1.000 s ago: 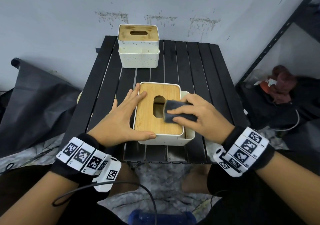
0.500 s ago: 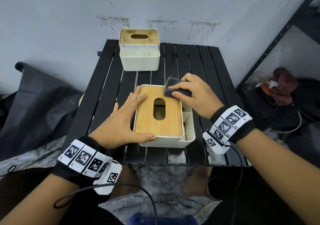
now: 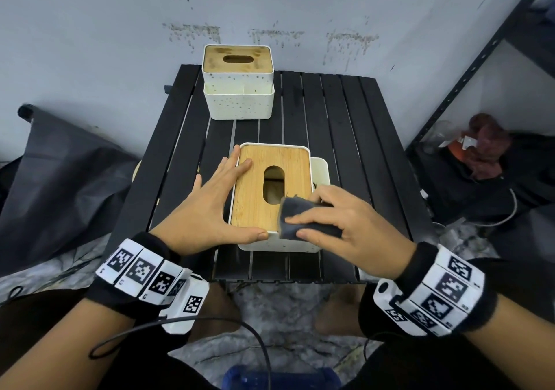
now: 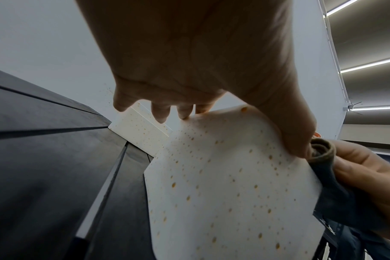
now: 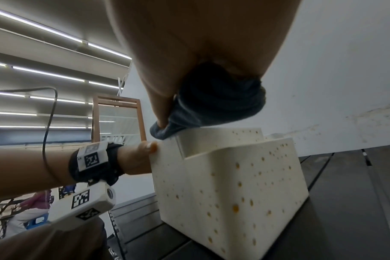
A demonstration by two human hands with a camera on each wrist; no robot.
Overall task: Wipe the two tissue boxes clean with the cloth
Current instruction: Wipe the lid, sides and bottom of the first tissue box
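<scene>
Wiping the near tissue box (image 3: pixel 271 197) at its front right corner with a folded dark cloth (image 3: pixel 295 219).

Her or his right hand (image 3: pixel 345 227) curls round the cloth, thumb under and fingers over it, and presses it onto the bamboo lid and white rim at the corner nearest the person. The left hand (image 3: pixel 207 209) lies flat and spread against the box's left side, fingertips on the lid's far left edge and thumb along the front rim, holding nothing. This box stands near the front of the black slatted counter (image 3: pixel 339 125), speckled white walls showing in both wrist views. The second tissue box (image 3: pixel 238 86) sits well apart at the counter's far edge by the wall, its wooden lid blotched dark.
</scene>
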